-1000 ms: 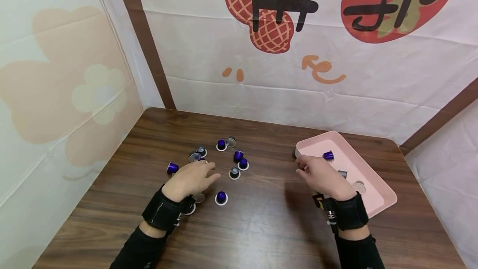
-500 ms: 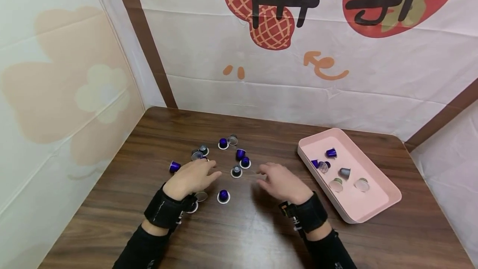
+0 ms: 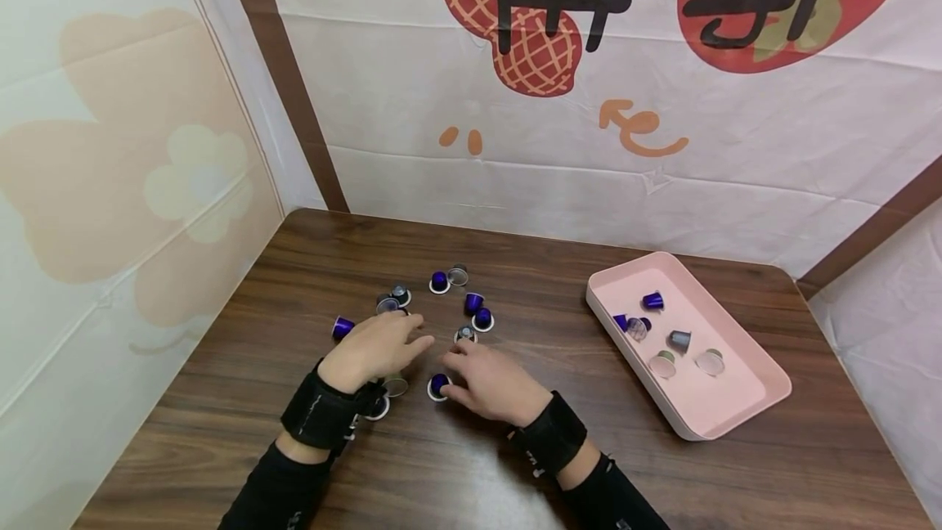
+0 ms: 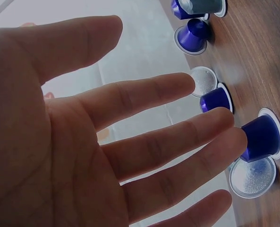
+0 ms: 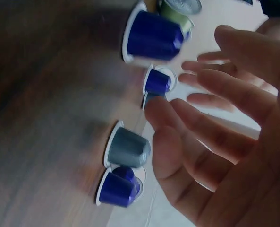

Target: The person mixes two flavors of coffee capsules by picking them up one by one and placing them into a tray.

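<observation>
My left hand (image 3: 371, 354) hovers over the scattered coffee capsules at the table's left, its fingers straight and holding nothing. In the left wrist view its fingertips overlap a blue capsule (image 4: 262, 137) lying beyond them. My right hand (image 3: 496, 383) reaches in among the capsules, fingers loosely bent and thumb apart. Close by its thumb stands a blue capsule (image 3: 437, 385), rim down, and just past its fingertips a grey capsule (image 3: 465, 334). The right wrist view shows a gap between this hand and both the blue capsule (image 5: 151, 37) and the grey capsule (image 5: 126, 146).
A pink tray (image 3: 706, 415) at the right holds several blue, grey and pale capsules. More capsules lie farther back, among them a tipped blue capsule (image 3: 473, 303). A printed cloth (image 3: 530, 186) hangs behind the wooden table (image 3: 545, 285).
My right hand has travelled left from the tray's edge to the blue and grey capsules, uncovering the tray's contents. The left hand has stayed nearly in place.
</observation>
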Tool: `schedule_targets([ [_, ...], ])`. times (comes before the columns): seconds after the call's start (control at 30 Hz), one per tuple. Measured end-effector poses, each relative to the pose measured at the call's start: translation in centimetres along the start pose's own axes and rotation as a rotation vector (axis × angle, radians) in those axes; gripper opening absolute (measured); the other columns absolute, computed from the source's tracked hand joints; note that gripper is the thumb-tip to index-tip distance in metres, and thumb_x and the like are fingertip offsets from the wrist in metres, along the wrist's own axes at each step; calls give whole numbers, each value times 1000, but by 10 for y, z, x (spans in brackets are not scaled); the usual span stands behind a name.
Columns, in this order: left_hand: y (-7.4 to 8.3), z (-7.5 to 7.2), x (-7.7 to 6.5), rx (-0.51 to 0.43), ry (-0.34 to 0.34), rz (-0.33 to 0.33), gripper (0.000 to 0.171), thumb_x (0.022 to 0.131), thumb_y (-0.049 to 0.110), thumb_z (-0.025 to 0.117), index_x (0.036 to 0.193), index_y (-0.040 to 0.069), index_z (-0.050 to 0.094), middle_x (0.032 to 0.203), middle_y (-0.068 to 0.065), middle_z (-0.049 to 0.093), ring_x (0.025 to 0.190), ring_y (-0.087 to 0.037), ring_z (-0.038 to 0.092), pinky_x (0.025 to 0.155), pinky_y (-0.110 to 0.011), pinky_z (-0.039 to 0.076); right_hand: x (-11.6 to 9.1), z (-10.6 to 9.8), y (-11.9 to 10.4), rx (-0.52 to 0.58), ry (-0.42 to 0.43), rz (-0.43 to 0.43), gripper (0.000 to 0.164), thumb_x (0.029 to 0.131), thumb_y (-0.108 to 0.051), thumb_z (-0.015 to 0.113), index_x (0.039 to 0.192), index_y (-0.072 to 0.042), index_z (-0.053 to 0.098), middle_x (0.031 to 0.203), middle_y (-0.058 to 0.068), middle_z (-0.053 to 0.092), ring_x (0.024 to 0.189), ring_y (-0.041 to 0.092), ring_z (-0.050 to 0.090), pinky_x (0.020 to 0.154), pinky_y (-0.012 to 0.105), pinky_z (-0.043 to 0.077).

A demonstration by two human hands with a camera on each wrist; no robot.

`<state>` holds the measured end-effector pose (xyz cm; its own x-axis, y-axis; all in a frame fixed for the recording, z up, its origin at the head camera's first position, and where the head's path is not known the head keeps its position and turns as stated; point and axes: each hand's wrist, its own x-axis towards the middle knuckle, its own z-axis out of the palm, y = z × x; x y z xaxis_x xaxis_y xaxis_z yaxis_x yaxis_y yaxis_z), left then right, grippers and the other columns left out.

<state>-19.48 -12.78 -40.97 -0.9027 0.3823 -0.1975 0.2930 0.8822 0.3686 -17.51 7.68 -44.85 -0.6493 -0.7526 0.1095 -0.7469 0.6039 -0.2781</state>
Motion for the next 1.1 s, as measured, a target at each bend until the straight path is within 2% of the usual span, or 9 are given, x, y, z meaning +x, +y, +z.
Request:
schedule_targets([
  [0.17, -1, -2, 0, 1, 6, 8, 49, 98, 36, 50, 131, 0, 53, 128, -20, 54, 119, -36, 49, 95, -52, 40, 3, 8, -5, -29, 38, -44, 33, 92, -30, 64, 118, -11, 63, 113, 7, 55, 91, 13, 57, 79, 27, 48],
  [0.33, -1, -2, 0, -5, 6, 5, 49, 98, 36, 49, 131, 0, 53, 128, -20, 54, 119, -36, 50, 95, -52, 40, 4, 15, -9, -69, 26, -53, 37, 90, -30, 65, 122, -12, 62, 115, 9, 54, 91, 15, 57, 80, 28, 48],
  [0.63, -1, -3, 0, -3, 0, 2, 50, 98, 36, 49, 132, 0, 52, 129, -21, 53, 120, -36, 48, 96, -51, 39, 2, 18, -11, -84, -63, 4, 19, 88, -27, 69, 102, -15, 66, 87, -3, 50, 73, 7, 47, 65, 22, 43],
  [0.83, 0, -2, 0, -4, -3, -1, 50, 98, 37, 49, 133, 1, 52, 130, -20, 53, 121, -35, 48, 97, -51, 39, 1, 16, -11, -60, -94, 22, 18, 83, -21, 74, 97, -14, 66, 83, -5, 51, 71, 6, 49, 63, 20, 43],
  [0.97, -1, -1, 0, -4, 0, -4, 49, 98, 36, 49, 132, 1, 52, 130, -20, 53, 121, -35, 48, 97, -51, 39, 0, 12, -8, -7, -126, 35, 18, 83, -20, 73, 98, -12, 65, 86, -4, 52, 72, 6, 50, 64, 20, 43],
  [1.1, -1, 0, -1, 2, 6, -1, 48, 98, 36, 50, 131, 1, 53, 129, -20, 54, 120, -35, 49, 96, -50, 40, -4, 3, -2, 47, -108, 63, 16, 83, -16, 73, 95, -12, 63, 90, -3, 55, 78, 8, 52, 68, 22, 45],
])
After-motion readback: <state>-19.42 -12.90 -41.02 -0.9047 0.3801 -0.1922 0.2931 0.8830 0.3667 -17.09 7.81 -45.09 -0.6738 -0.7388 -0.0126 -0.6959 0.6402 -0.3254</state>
